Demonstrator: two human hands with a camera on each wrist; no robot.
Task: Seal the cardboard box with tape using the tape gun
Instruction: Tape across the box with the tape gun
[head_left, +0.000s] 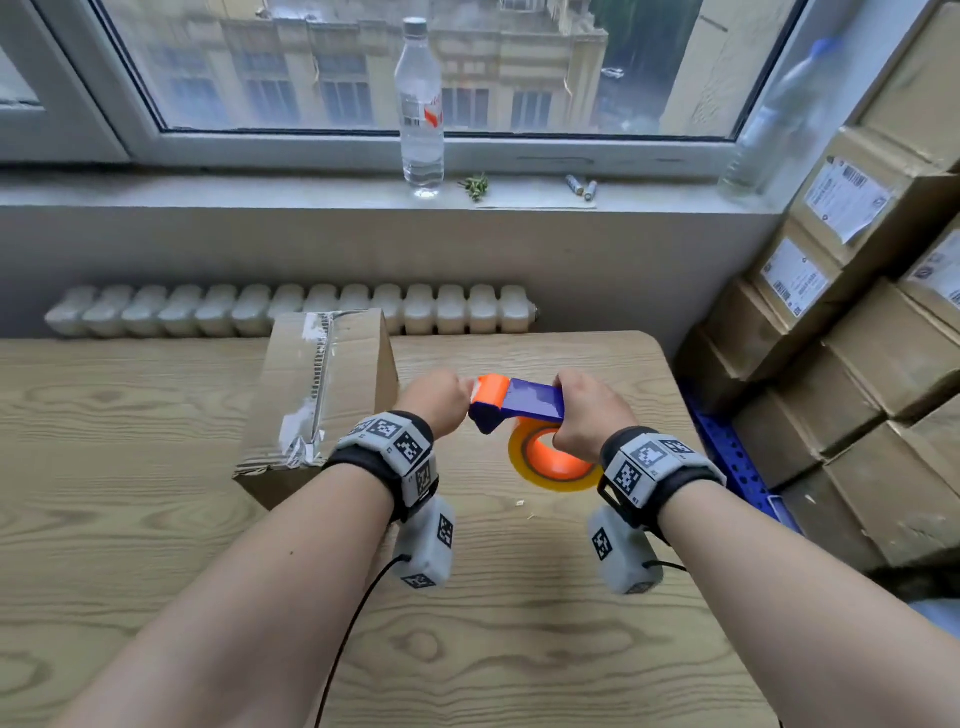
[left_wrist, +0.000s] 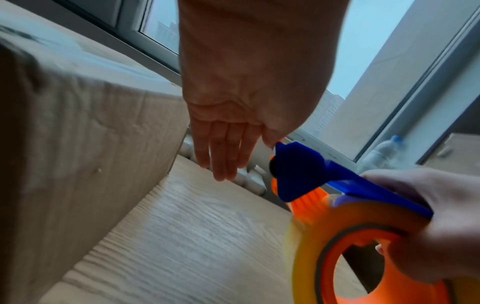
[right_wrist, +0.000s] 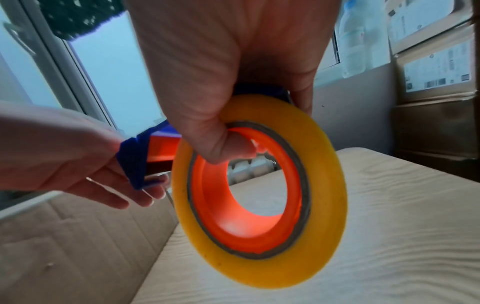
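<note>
From the head view, the tape gun (head_left: 519, 410) is held in the air above the desk (head_left: 156, 519), just right of the cardboard box (head_left: 322, 395). The right hand (head_left: 589, 415) is clamped round its blue handle, with the yellow tape roll (head_left: 550, 462) hanging below that hand. The left hand (head_left: 439, 400) meets the gun's orange front end, fingers bent toward it; whether it pinches tape there is hidden. The box sits on the desk left of the gun, its top seam already covered by a wrinkled strip of clear tape. Beyond the box stand a radiator (head_left: 291, 309) and a windowsill with a water bottle (head_left: 420, 104); right of the gun rises a stack of labelled cartons (head_left: 857, 322). From the left wrist view, the left hand (left_wrist: 233, 127) has three fingers hanging straight and loose, while thumb and forefinger touch the blue nose of the tape gun (left_wrist: 306, 174); the box (left_wrist: 85, 144) wall stands close on the left, apart from the hand. From the right wrist view, the right hand (right_wrist: 228, 82) grips the gun with the thumb hooked into the orange core of the tape roll (right_wrist: 259, 205), and the left hand (right_wrist: 78, 156) touches the blue front of the gun (right_wrist: 140, 158), the box (right_wrist: 78, 236) below it.
</note>
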